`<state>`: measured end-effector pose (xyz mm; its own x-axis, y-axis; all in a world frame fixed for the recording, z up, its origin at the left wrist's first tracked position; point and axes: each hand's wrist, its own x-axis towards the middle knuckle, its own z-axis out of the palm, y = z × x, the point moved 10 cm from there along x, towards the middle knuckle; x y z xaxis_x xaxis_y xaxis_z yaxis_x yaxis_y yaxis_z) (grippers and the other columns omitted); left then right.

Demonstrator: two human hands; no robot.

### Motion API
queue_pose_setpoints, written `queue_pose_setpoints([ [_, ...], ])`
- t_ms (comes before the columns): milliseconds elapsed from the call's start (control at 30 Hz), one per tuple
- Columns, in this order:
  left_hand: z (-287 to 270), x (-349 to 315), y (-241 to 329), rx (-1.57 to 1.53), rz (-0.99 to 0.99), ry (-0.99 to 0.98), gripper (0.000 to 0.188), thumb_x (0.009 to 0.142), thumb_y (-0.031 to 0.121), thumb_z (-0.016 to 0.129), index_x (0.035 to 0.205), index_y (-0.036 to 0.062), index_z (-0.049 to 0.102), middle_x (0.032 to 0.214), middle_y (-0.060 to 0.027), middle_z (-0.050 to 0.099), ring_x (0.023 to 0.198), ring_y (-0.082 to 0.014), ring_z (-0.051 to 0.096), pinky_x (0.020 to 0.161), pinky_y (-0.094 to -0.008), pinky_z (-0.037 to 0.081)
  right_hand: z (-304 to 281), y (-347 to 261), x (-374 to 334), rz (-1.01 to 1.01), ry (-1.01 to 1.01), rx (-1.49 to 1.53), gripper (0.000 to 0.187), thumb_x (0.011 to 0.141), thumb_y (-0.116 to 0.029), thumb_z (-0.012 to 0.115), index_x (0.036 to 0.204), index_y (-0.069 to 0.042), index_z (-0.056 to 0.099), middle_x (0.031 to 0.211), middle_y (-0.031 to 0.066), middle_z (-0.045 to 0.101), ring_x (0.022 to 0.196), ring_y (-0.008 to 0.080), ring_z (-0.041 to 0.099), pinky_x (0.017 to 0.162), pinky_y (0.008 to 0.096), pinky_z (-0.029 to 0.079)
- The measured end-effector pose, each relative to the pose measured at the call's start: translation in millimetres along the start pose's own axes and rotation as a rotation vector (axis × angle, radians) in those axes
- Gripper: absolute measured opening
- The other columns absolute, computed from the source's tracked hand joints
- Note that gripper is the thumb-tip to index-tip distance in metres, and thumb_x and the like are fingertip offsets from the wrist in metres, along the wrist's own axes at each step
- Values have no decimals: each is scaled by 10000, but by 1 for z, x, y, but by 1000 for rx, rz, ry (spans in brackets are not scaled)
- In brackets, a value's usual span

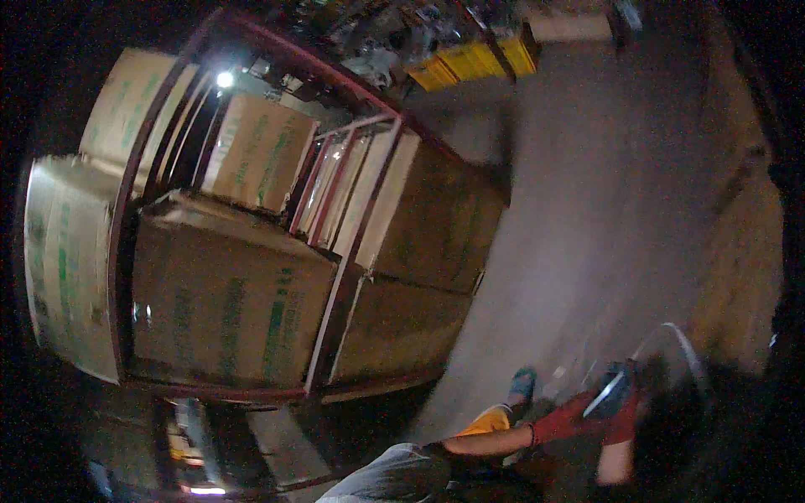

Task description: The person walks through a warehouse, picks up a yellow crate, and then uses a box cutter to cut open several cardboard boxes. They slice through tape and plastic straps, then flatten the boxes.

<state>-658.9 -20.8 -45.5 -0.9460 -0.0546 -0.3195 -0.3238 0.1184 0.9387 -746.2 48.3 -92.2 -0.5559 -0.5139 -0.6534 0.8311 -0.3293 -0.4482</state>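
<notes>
Both my hands wear red gloves and meet at the lower right, dim and smeared by motion. My left hand (563,422) reaches in from a grey sleeve and closes on the lower left of a dark blue-grey flat object (610,391) with a bright edge. Its kind is too blurred to tell. My right hand (621,424) is closed at the object's right side, its forearm below. Single fingers do not show. A thin pale loop (671,329), like a cord or strap, arches beside the object.
Large cardboard boxes (235,293) fill a dark red metal rack (323,335) on my left. Yellow crates (474,64) stand at the far end. A grey floor aisle (579,210) runs ahead, with a brown surface (742,260) along its right. A blue shoe (522,384) shows below.
</notes>
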Motion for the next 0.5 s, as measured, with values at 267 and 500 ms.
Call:
queue_pose_setpoints([
  [267,-151,104,60,153,-12,70,546,984,481,597,1336,65,604,1166,-194,676,1110,-296,635,999,-419,464,150,-220,37,-503,135,-218,338,1000,-420,577,1165,-128,617,986,41,666,834,185,635,700,350,534],
  [500,-277,226,139,-137,110,42,578,1040,497,458,1460,100,482,1442,-185,521,1339,-314,481,1146,-418,359,223,-262,148,-324,95,-390,328,1000,-414,579,1144,-124,630,971,36,670,829,186,637,701,348,531],
])
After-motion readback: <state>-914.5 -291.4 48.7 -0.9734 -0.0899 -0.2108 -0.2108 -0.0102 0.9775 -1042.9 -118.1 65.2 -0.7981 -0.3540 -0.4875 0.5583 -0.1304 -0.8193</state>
